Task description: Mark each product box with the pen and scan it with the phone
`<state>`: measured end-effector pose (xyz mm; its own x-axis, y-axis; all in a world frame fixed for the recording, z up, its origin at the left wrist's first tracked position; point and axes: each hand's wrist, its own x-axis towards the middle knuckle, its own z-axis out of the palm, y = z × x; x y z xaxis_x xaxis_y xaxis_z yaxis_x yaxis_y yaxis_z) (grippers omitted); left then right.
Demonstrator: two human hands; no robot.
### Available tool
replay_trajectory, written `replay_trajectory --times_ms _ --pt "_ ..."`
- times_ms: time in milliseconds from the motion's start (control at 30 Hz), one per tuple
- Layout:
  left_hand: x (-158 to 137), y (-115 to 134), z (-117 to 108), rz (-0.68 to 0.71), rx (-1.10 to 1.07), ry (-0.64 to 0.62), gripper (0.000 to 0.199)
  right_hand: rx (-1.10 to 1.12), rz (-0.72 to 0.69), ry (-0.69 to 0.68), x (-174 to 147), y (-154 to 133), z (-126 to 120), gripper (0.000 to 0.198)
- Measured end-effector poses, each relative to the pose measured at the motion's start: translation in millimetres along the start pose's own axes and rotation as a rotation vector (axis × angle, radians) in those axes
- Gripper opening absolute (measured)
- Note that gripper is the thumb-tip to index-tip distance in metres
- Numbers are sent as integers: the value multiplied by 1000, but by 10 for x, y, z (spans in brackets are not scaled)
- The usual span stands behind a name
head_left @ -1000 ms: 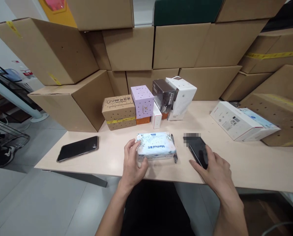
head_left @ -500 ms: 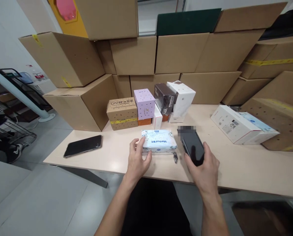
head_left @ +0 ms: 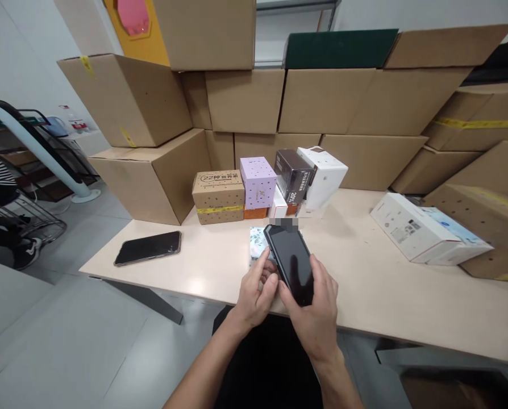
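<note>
My right hand [head_left: 316, 309] grips the lower end of a black handheld device [head_left: 294, 264] that looks like a thick phone, with its dark screen facing up. My left hand [head_left: 256, 292] is close against the device's left edge. Its fingers are half curled and its thumb stands apart from them; whether they touch the device is unclear. Below and behind the device lies a white and blue tissue pack [head_left: 257, 241], mostly covered by the device and my hand. A blurred patch covers the device's top end.
A second phone [head_left: 147, 248] lies face up on the table [head_left: 211, 261] at left. Small boxes stand behind the tissue pack: a brown box [head_left: 220, 196], a purple box [head_left: 259, 182] and others. More boxes [head_left: 416, 230] lie at right. Large cartons [head_left: 243, 102] wall the back.
My right hand has brought the handheld device leftward over the tissue pack. My left hand has moved from the pack's left side to the device's edge, its fingers more curled. The view has shifted slightly.
</note>
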<state>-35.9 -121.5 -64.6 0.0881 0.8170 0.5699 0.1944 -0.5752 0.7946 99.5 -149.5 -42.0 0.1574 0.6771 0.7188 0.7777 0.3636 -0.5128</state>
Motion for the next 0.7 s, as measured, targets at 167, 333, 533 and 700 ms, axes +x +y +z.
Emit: replay_trajectory --times_ms 167,333,533,700 --pt "-23 -17 -29 -61 -43 8 54 2 19 -15 -16 7 54 74" --pt "-23 -24 -28 -100 -46 -19 53 -4 19 -13 5 12 56 74" --pt "-24 -39 -41 -93 -56 -26 55 7 15 -24 7 18 45 76" --pt "-23 -39 -41 -106 -78 -28 54 -9 -10 -15 19 31 39 76"
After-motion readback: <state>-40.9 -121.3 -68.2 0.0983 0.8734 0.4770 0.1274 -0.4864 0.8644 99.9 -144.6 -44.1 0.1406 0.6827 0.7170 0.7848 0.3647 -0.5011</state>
